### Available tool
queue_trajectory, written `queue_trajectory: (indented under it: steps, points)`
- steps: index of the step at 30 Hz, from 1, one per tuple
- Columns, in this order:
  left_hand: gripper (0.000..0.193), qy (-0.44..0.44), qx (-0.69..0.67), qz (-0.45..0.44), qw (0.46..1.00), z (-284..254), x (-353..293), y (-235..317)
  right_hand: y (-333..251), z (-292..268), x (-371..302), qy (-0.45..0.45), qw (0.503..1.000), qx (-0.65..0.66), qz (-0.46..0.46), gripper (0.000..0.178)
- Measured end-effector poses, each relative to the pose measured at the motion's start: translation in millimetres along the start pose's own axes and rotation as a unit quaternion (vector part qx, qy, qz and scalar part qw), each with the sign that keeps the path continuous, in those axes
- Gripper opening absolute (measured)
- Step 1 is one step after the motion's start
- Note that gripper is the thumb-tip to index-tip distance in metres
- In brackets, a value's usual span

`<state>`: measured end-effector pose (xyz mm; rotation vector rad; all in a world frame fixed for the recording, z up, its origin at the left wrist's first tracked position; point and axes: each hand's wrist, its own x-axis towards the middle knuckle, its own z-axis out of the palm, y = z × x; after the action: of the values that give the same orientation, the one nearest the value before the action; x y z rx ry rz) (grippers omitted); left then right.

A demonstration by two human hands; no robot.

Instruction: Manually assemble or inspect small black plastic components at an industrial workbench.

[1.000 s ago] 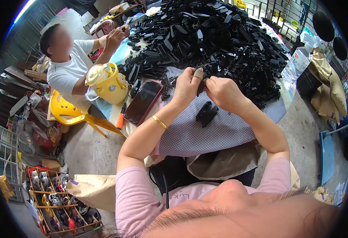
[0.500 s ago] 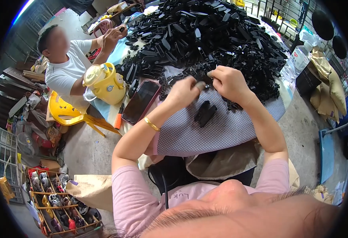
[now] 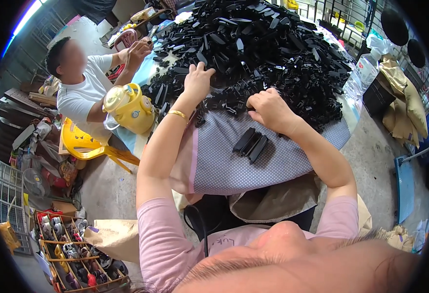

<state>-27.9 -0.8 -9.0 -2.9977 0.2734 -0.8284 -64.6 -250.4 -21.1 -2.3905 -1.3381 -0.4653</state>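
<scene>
A large heap of black plastic pieces (image 3: 253, 39), many of them long and narrow, covers the far part of the table. My left hand (image 3: 198, 82) reaches to the near left side of the heap, fingers apart, with nothing visible in it. On the right, my right hand (image 3: 271, 111) is closed, its fingers bent together at the heap's near edge; whatever they hold is hidden. Nearer to me, a few long black pieces (image 3: 250, 144) lie side by side on the dotted grey-blue cloth (image 3: 268, 171).
A yellow jug (image 3: 131, 110) stands at the table's left, beside a seated person in a white shirt (image 3: 80, 93) whose hands are raised. A yellow chair (image 3: 85, 141) is there too. To the right are a clear plastic bottle (image 3: 366, 71) and brown paper sacks (image 3: 401, 105).
My left hand has moved away from my right, leftward and farther out to the heap, and its fingers have spread. My right hand has shifted slightly nearer to me.
</scene>
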Motion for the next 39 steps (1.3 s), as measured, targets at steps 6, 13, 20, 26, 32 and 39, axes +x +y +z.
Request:
queue_trajectory:
  steps: [6, 13, 20, 26, 32, 39]
  points:
    - [0.025, 0.013, -0.144, 0.025, 0.989, -5, 8, 3, 4, -12, 3, 0.120, 0.964, 0.231, 0.058, 0.018]
    - [0.035, -0.200, -0.704, -0.144, 0.666, -39, -13, 62, 3, -23, 4, 0.162, 0.911, 0.365, 0.098, 0.017]
    - [0.039, -0.176, -0.574, -0.151, 0.785, -26, -25, 74, 10, -13, 7, 0.254, 0.922, 0.283, 0.078, 0.021]
    - [0.042, -0.190, -0.780, -0.185, 0.567, -46, -32, 71, 8, -16, 6, 0.218, 0.931, 0.283, 0.073, 0.020]
    - [0.041, -0.172, -0.820, -0.101, 0.536, -46, -35, 70, 6, -19, 4, 0.226, 0.929, 0.270, 0.110, 0.017]
    - [0.028, -0.177, -0.815, -0.138, 0.533, -36, -39, 65, -2, -22, 5, 0.291, 0.930, 0.222, 0.027, 0.018]
